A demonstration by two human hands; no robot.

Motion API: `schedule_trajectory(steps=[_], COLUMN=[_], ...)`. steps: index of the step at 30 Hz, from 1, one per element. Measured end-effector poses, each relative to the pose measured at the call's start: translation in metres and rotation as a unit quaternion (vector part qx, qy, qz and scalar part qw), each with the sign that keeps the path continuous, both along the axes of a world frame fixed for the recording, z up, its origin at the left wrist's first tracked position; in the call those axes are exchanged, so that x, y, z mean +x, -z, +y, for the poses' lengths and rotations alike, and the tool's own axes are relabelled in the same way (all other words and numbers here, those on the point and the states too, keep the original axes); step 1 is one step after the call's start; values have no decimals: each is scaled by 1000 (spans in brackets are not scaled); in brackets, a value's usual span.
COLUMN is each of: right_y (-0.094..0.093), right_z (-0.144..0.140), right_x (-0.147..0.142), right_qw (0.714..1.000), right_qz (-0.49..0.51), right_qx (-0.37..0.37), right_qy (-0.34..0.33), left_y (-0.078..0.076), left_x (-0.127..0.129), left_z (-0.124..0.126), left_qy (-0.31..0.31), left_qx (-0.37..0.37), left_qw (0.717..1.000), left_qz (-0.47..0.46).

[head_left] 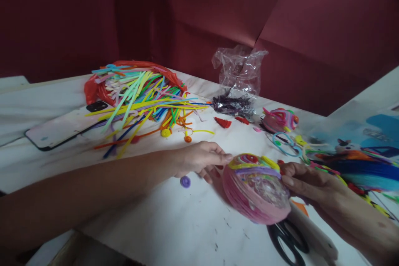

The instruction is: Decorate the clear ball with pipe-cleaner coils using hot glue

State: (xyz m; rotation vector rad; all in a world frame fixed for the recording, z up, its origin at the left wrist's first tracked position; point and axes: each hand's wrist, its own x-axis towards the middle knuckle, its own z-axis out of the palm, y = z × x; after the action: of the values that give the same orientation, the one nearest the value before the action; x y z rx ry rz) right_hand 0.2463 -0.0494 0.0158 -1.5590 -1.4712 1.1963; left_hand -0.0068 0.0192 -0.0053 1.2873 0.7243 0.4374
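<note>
A rounded pink craft (257,205), wound with fuzzy pipe cleaners, is tilted above the front of the table. Its top has a yellow, purple and red coil pattern, and clear plastic shows through on its side. My right hand (321,187) grips its right edge between thumb and fingers. At the upper left edge, my left hand (201,158) pinches with thumb and index finger, its other fingers curled below. Black-handled scissors (288,241) lie partly under the craft. A small purple coil (185,181) rests near my left hand.
A heap of colourful pipe cleaners (140,95) in a red bag lies back left, beside a phone (62,126). Farther back is a clear plastic bag (238,79) with dark contents. A second pink craft (280,119) sits back right; a blue pipe-cleaner bundle (358,170) lies right.
</note>
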Motion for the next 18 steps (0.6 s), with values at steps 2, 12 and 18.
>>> schedule_trajectory(steps=[2, 12, 18], right_y=[0, -3, -5], right_z=[1, 5, 9], right_x=[0, -6, -8], right_qw=[1000, 999, 996], right_qz=[-16, -22, 10], right_qx=[5, 23, 24], right_qy=[7, -12, -90], left_y=[0, 15, 13], left_x=[0, 14, 3], left_z=[2, 11, 11], left_qy=[6, 69, 101], left_qx=[20, 85, 53], left_qw=[1000, 990, 987], left_qz=[-8, -93, -116])
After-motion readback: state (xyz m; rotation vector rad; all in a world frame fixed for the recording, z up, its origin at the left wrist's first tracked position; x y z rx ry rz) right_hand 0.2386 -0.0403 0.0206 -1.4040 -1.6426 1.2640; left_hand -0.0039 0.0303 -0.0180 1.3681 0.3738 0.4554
